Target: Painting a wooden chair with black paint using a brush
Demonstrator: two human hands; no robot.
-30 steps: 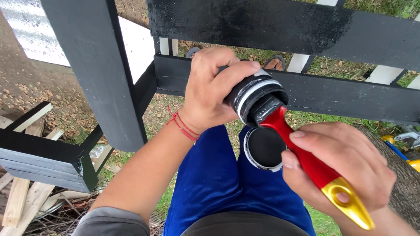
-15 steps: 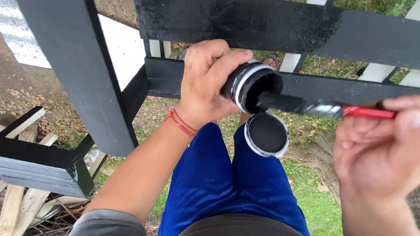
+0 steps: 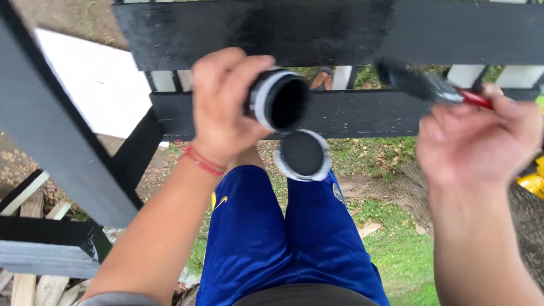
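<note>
Outdoors, daylight. View down over the person's own blue shorts [image 3: 266,238] to grass [image 3: 391,249] and bare earth.

Left hand [image 3: 226,107]: closed around a small paint can [image 3: 277,101], held tipped on its side, open mouth facing right. Inside of can black, rim pale. Red cord bracelet [image 3: 199,160] on that wrist.

Lid [image 3: 303,154]: round, black inside with pale edge, just below the can and near the left hand; how it is held cannot be told.

Right hand [image 3: 479,139]: closed on the red handle of a brush [image 3: 430,85]. Bristles black with paint, pointing up and left, over the gap between the two rails. Brush blurred.

Fence: black-painted wooden rails. Upper rail [image 3: 255,31] runs across the top of view; lower rail [image 3: 351,113] runs behind the can. A slanted black board [image 3: 62,141] crosses at left. White pickets [image 3: 462,73] show between the rails.

Surroundings: white panel [image 3: 96,90] behind the fence at left. Loose timber scraps [image 3: 34,283] lie on the ground at lower left. Yellow object [image 3: 532,181] at right edge, partly cut off. A foot in a sandal [image 3: 322,79] shows through the rail gap.
</note>
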